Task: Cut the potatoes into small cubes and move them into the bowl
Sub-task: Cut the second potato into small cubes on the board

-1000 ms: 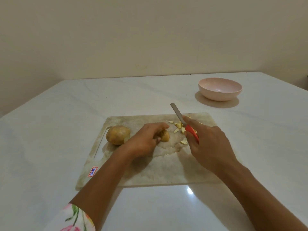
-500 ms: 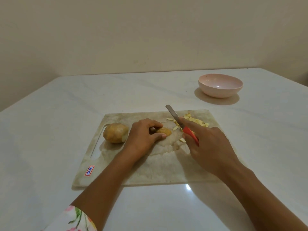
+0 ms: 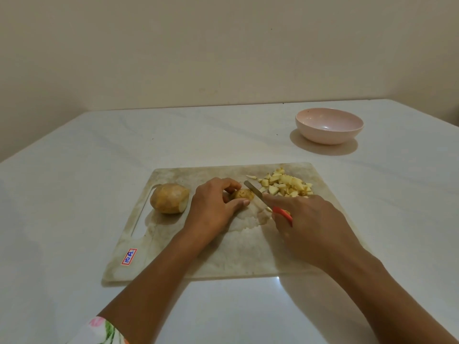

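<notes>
Potato piece (image 3: pixel 242 194) sits mid-frame on the cutting board (image 3: pixel 223 256). We see the left hand (image 3: pixel 213 207) pinching it and the right hand (image 3: pixel 315 224) gripping the red-handled knife (image 3: pixel 255 191), blade just beside it. Cubes (image 3: pixel 288 184) are piled to its right, the larger potato (image 3: pixel 169 198) sits at the board's left, and the bowl (image 3: pixel 329 125) is upper right, well apart.

Between the cutting board (image 3: pixel 173 256) and the bowl (image 3: pixel 329 135) you have open counter (image 3: pixel 223 135) — a direct passage. On the board, the cube pile (image 3: pixel 288 184) fills the far right corner and the larger potato (image 3: pixel 169 198) sits beside the left handle slot; the board's near left corner lies free.
</notes>
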